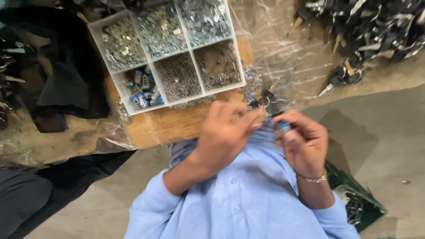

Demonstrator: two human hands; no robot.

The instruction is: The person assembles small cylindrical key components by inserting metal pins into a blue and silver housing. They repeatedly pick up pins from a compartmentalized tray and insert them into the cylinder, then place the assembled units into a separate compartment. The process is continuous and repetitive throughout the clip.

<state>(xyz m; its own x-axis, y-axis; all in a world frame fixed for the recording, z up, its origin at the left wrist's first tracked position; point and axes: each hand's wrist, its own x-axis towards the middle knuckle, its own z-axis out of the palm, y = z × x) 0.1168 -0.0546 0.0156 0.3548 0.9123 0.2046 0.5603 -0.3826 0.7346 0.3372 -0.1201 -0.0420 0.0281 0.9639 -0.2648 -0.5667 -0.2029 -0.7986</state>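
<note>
Head view: nearest the camera is the person's own light blue shirt (239,194), buttons running down its front. Above it the two hands meet. The right hand (303,144), a thin bracelet (314,179) on its wrist, is curled around a small cylindrical part (283,128) with a blue band and a silvery end; the part stands roughly upright in the grip, its long axis running up the frame, silvery end toward the far side. The left hand (223,135) has its fingers bent, the tips pinching a small dark piece with a metal ring (259,104), just beside the cylinder; what the piece is cannot be told.

Beyond the hands lies a wooden board (168,124) on crinkled clear plastic sheeting (287,57). On the board sits a white compartment tray (116,79): five cells hold small grey metal bits, and the near-left cell holds blue-banded cylinders (142,90). Far right lies a heap of dark-headed keys (376,31). At lower right stands a green crate (361,203).
</note>
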